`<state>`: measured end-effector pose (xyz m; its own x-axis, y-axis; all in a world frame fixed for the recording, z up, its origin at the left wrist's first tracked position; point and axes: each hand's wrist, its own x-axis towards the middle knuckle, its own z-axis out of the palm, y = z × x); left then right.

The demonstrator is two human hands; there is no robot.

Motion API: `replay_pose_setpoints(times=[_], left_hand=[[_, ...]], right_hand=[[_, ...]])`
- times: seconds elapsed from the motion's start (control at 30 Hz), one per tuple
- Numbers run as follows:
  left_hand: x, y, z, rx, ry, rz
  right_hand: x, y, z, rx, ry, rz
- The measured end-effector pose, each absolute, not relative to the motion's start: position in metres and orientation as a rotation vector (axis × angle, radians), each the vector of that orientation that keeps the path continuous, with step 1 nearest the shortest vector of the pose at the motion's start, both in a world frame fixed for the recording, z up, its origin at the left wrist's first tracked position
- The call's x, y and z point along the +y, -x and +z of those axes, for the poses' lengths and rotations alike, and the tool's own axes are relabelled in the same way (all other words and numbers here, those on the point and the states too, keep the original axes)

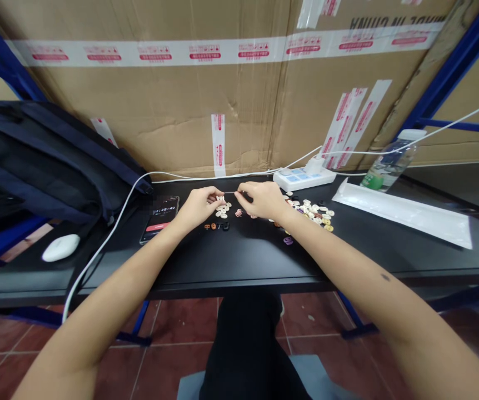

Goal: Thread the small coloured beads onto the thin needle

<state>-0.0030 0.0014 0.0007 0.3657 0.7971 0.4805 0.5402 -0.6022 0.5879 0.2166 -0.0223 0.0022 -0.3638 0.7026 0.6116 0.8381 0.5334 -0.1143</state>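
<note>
My left hand point(201, 205) is closed, with thumb and fingertips pinching a small cream button-like piece point(220, 198). Opposite it, my right hand point(261, 200) is pinched around a thin needle-like rod point(230, 193), which points left toward that piece. Whether the tip passes through it is too small to tell. Below my left fingertips lies a little heap of cream pieces point(223, 211). A pink piece point(238, 213) rests between the hands. Nearer me is a short row of orange and black pieces point(216, 226). A mixed pile point(315, 213), mostly cream, lies partly behind my right wrist.
A purple piece point(288, 240) lies by my right forearm. On the left are a phone point(162, 214), a white case point(61, 248) and a backpack point(51, 155). A power strip point(306, 176), bottle point(389, 164) and white packet point(406, 215) stand right. A white cable point(110, 233) crosses the black table point(248, 258).
</note>
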Motion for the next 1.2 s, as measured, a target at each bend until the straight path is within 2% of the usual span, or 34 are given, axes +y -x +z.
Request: replay_pose_setpoints(times=[0.27,0.37,1.0,1.2], left_hand=[[-0.004,0.000,0.001,0.982,-2.261,1.098],[-0.006,0.000,0.002,0.939,-2.263,1.111],[-0.011,-0.002,0.006,0.897,-2.222,1.132],[-0.009,-0.001,0.005,0.921,-2.191,1.142]], right_hand=[[-0.012,-0.212,0.000,-1.906,1.093,0.711],[-0.015,-0.208,-0.001,-1.820,1.099,0.975],[-0.017,-0.208,0.003,-1.650,0.978,1.254],[-0.018,-0.209,0.009,-1.629,0.971,1.170]])
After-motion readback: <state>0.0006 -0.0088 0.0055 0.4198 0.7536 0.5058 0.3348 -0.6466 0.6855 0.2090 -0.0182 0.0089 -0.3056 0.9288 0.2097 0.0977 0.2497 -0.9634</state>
